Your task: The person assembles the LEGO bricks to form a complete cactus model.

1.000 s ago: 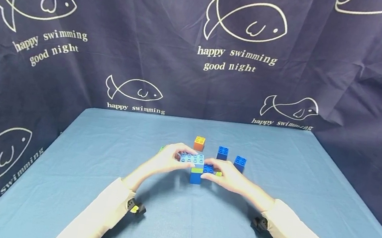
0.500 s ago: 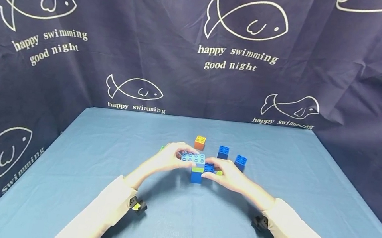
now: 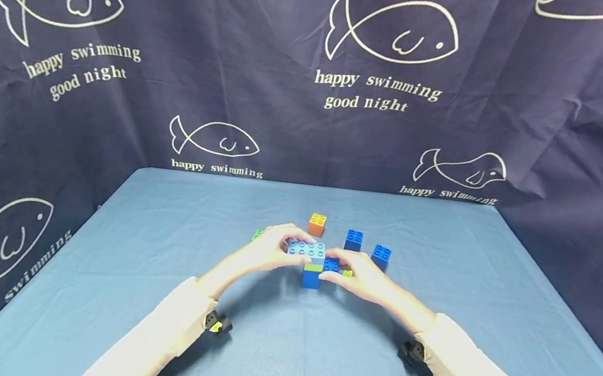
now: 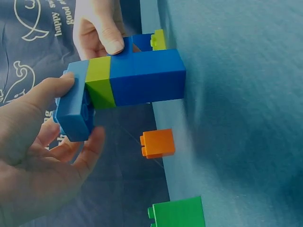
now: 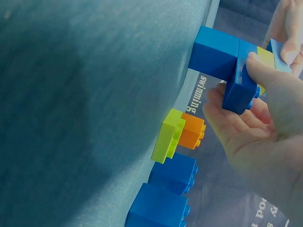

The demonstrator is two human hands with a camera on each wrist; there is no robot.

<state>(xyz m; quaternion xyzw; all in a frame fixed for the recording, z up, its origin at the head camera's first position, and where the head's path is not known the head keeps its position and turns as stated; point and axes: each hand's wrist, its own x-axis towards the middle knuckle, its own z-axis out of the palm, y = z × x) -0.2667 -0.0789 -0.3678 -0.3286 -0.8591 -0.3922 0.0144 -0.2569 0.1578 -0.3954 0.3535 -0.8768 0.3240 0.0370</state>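
Observation:
A stack of toy building bricks stands between both hands near the middle of the table. Its top is a light blue long brick (image 3: 306,250) that juts to the left, pinched between the thumb and fingers of my left hand (image 3: 269,250). Beneath it sits a yellow-green brick (image 4: 100,81). Lower down, a dark blue long brick (image 5: 240,85) sticks out to the right, and my right hand (image 3: 361,276) grips it, thumb on one side and fingers on the other. A blue brick (image 3: 311,279) forms the bottom of the stack.
Behind the stack is an orange brick (image 3: 316,224). Two blue bricks (image 3: 354,240) stand at the back right, and a loose yellow-green brick (image 5: 168,137) lies by the right hand. A green brick (image 4: 179,213) is partly hidden behind the left hand in the head view.

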